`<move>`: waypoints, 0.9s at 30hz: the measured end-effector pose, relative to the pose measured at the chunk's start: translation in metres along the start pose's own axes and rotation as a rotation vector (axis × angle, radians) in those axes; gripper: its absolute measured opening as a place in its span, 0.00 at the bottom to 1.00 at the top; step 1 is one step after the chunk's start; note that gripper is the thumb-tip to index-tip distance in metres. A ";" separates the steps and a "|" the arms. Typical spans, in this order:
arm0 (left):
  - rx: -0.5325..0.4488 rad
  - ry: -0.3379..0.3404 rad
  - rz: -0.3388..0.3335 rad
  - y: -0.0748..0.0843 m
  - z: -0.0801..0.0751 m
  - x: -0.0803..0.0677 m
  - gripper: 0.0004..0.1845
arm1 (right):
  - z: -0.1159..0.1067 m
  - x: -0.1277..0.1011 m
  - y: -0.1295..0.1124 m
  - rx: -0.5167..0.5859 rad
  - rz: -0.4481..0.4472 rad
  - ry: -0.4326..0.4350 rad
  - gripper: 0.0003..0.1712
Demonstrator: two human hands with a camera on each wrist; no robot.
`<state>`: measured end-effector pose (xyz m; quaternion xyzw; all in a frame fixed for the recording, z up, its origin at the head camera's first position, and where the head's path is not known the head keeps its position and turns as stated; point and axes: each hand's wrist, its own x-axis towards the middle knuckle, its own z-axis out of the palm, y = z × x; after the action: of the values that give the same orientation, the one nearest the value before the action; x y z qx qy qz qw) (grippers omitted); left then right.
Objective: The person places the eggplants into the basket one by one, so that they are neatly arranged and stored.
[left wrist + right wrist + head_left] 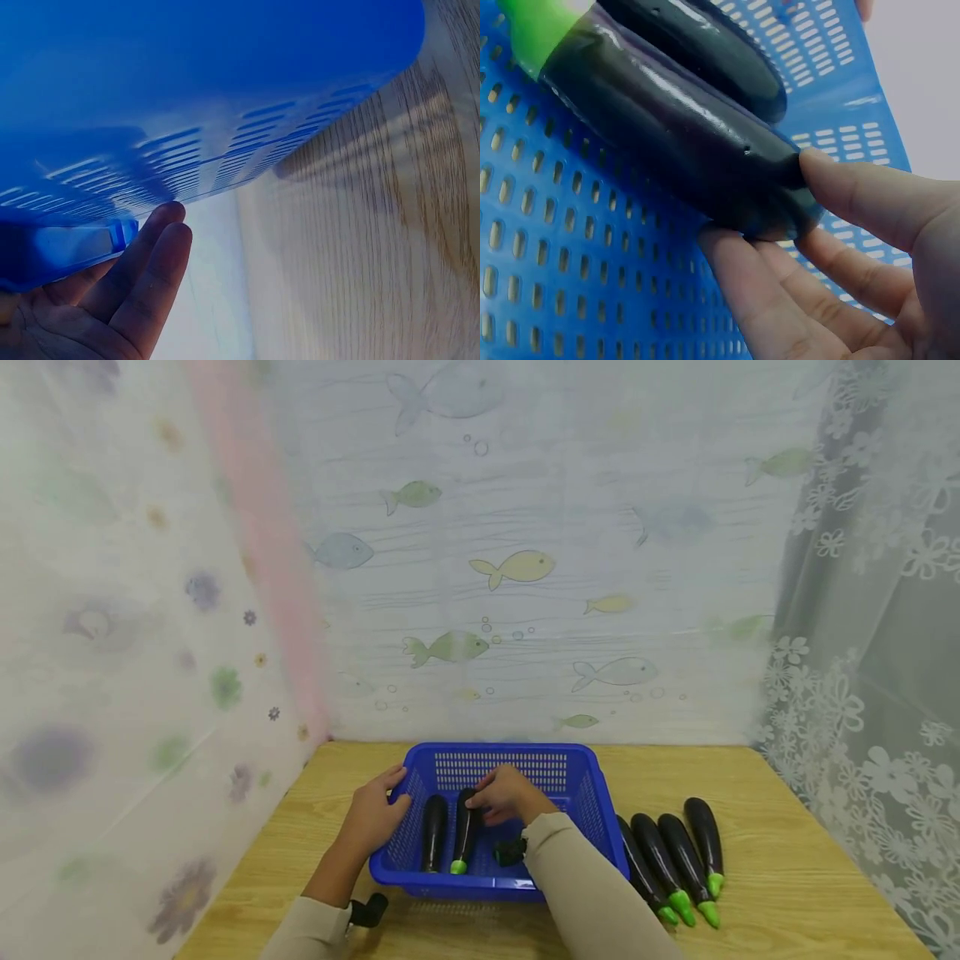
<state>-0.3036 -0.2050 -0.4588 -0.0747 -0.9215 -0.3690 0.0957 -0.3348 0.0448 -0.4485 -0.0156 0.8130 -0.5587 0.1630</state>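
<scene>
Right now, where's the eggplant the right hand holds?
In the head view, the held eggplant lies inside the blue basket, just right of the other eggplant, with the right hand gripping its far end.

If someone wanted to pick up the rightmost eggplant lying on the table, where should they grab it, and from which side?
Probably round the thick dark middle of the rightmost eggplant, coming from above and from its open right side. It lies flat on the table, green stem toward the person, with three more eggplants packed close on its left, so fingers fit best over the top and along the free right flank.
</scene>
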 end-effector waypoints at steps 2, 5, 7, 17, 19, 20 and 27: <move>-0.006 0.006 0.015 0.000 0.000 0.000 0.30 | 0.001 0.002 0.000 -0.016 0.013 0.008 0.24; -0.024 0.004 0.015 0.000 0.002 0.001 0.30 | 0.004 0.002 -0.001 -0.035 0.026 0.018 0.23; -0.028 0.000 0.014 0.000 0.002 0.001 0.30 | 0.006 0.002 -0.002 -0.039 0.032 0.017 0.22; -0.038 -0.007 -0.009 -0.001 0.002 0.000 0.31 | 0.013 0.002 -0.005 -0.040 0.029 0.007 0.19; -0.038 -0.004 -0.006 0.000 0.002 0.000 0.31 | 0.013 0.002 -0.005 -0.042 0.032 0.005 0.21; -0.034 -0.002 -0.003 0.000 0.001 0.000 0.31 | 0.013 0.002 -0.005 -0.045 0.032 0.003 0.21; -0.018 -0.009 0.007 0.003 -0.001 -0.002 0.31 | 0.014 0.004 -0.004 -0.083 0.031 0.005 0.23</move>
<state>-0.3014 -0.2034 -0.4567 -0.0806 -0.9183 -0.3764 0.0921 -0.3349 0.0295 -0.4507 -0.0083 0.8361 -0.5219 0.1691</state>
